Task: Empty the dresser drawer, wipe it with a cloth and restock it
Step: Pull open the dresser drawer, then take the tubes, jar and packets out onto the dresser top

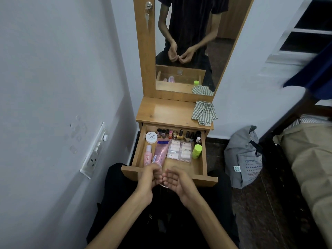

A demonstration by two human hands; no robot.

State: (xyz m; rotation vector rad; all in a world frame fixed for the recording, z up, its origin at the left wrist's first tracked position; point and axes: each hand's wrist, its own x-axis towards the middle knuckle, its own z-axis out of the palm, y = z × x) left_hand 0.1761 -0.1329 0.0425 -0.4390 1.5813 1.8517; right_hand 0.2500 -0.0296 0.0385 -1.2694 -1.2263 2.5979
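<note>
Hovering together over the near edge of the open drawer (202, 155), the left hand (151, 178) and right hand (177, 182) curl loosely, seemingly empty. Bottles fill the drawer; farther off, right, the striped cloth (203, 112) lies on the dresser top (165, 112).

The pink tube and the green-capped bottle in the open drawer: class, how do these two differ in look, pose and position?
The pink tube lies flat, lengthwise, left of centre; the green-capped bottle sits near the drawer's right wall. The tube is long and flattened; the bottle is short and round. The tube is pink all over; the bottle is bright yellow-green. Both lie in the open drawer, and neither hand holds them.
</note>
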